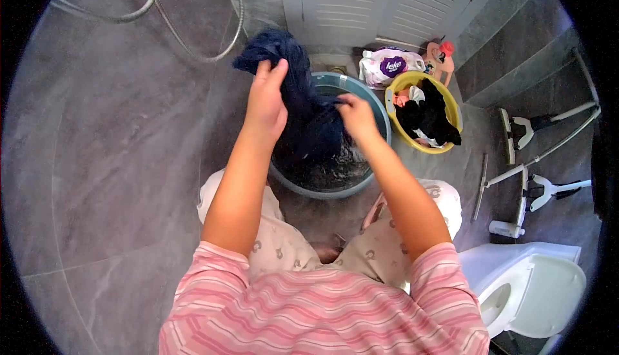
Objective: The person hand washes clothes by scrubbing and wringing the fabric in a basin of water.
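Observation:
A wet dark blue garment [298,100] stretches between my two hands, its lower part hanging into a round blue-grey basin [380,113] of water. My left hand [265,100] grips the upper end, which bunches over the basin's far left rim. Farther right, my right hand [356,115] has its fingers closed on the garment's edge, just inside the rim. The exact kind of garment cannot be made out. Dark water [332,171] with some foam or ripples shows in the near part of the basin.
Right of the basin stands a yellow basin [391,100] holding black, white and pink clothes. Behind it are a "leke" pack [392,66] and a pink bottle [440,61]. A shower hose [237,7] hangs at upper left. Mops [535,155] and a toilet [516,290] stand at right.

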Demonstrator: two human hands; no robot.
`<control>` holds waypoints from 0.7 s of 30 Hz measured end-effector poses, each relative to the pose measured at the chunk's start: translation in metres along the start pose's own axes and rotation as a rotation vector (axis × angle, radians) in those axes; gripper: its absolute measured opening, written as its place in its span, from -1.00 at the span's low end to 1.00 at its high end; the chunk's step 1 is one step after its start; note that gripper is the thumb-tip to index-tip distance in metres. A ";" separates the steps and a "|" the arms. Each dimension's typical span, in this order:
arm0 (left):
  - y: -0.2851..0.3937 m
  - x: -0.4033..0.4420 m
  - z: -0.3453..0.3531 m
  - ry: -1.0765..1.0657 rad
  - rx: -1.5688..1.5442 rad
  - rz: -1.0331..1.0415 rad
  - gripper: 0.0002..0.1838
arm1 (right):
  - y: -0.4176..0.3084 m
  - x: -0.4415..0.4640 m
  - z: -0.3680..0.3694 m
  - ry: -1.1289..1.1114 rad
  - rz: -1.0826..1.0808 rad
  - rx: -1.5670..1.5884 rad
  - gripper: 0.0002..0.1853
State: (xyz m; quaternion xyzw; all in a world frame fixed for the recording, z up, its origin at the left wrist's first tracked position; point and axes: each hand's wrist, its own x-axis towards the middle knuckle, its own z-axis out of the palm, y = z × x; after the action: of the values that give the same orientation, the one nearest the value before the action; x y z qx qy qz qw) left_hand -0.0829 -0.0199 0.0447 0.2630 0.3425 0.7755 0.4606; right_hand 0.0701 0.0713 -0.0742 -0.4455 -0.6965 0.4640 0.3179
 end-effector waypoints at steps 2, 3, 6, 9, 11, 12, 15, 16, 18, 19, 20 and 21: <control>-0.004 0.002 -0.004 0.033 0.471 -0.071 -0.66 | -0.017 0.003 -0.012 0.068 0.030 0.128 -0.78; -0.006 0.004 -0.008 0.029 0.781 -0.101 -0.57 | -0.025 0.001 -0.016 0.065 0.028 0.122 -0.78; -0.019 -0.008 0.001 -0.318 1.343 -0.004 -0.34 | -0.057 -0.012 -0.024 0.022 0.133 0.564 -0.79; -0.030 -0.009 0.004 -0.392 1.605 0.090 -0.43 | -0.060 -0.012 -0.030 0.148 0.095 0.516 -0.81; -0.028 -0.007 0.007 -0.295 1.852 0.228 -0.56 | -0.059 -0.005 -0.041 0.203 0.101 0.593 -0.84; -0.028 -0.002 0.009 -0.349 1.673 0.190 -0.62 | -0.057 -0.002 -0.042 0.214 0.114 0.529 -0.86; -0.017 -0.001 0.020 -0.276 0.984 -0.198 -0.60 | -0.050 -0.002 -0.029 0.218 0.179 0.371 -0.86; -0.023 0.002 0.019 -0.271 0.984 -0.194 -0.60 | -0.040 0.002 -0.023 0.177 0.136 0.309 -0.81; -0.047 0.010 0.012 0.009 0.334 -0.245 -0.55 | -0.033 0.000 -0.015 0.220 0.145 0.318 -0.79; -0.051 0.011 0.010 0.009 0.335 -0.242 -0.55 | -0.043 -0.008 -0.011 0.245 0.132 0.329 -0.77; -0.057 0.014 0.008 0.158 0.381 -0.220 -0.53 | -0.052 -0.016 -0.009 0.272 0.037 0.206 -0.78; -0.061 0.017 0.008 0.305 0.425 -0.199 -0.51 | -0.067 -0.027 -0.007 0.298 -0.056 0.080 -0.79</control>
State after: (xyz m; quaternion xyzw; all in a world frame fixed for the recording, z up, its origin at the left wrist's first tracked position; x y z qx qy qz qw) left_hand -0.0519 0.0183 0.0044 0.1988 0.5869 0.6679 0.4122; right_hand 0.0657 0.0375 -0.0103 -0.4769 -0.6346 0.4112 0.4481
